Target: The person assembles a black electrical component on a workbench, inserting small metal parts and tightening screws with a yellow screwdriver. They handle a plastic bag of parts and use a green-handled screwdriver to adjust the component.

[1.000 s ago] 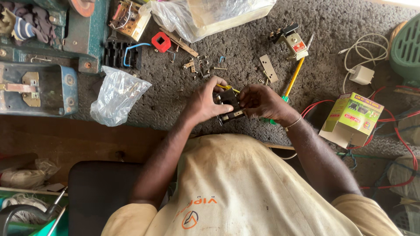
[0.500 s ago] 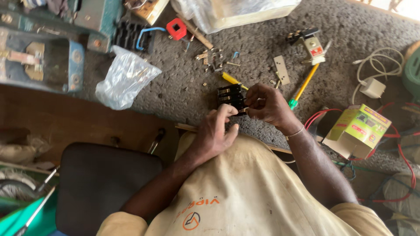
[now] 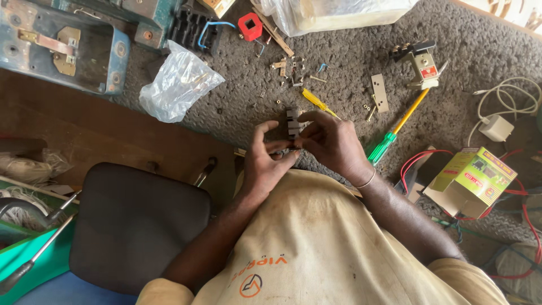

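Two hands pinching one small black block (image 3: 292, 121) above the grey desk (image 3: 451, 51): left hand (image 3: 265, 161) from below, right hand (image 3: 333, 141) from the side. Risk: slipping grip, block dropped among loose screws (image 3: 293, 76); green-handled screwdriver (image 3: 395, 127) close by.

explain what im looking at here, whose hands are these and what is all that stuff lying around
The picture comes from a camera worn on a person's head, looking down at their own two bare hands. The left hand and right hand together hold a small dark block-shaped part over a rough grey mat. On the mat lie a clear plastic bag, a yellow and green screwdriver, small screws, a flat metal plate and a green and yellow box. A dark seat stands at the person's left.
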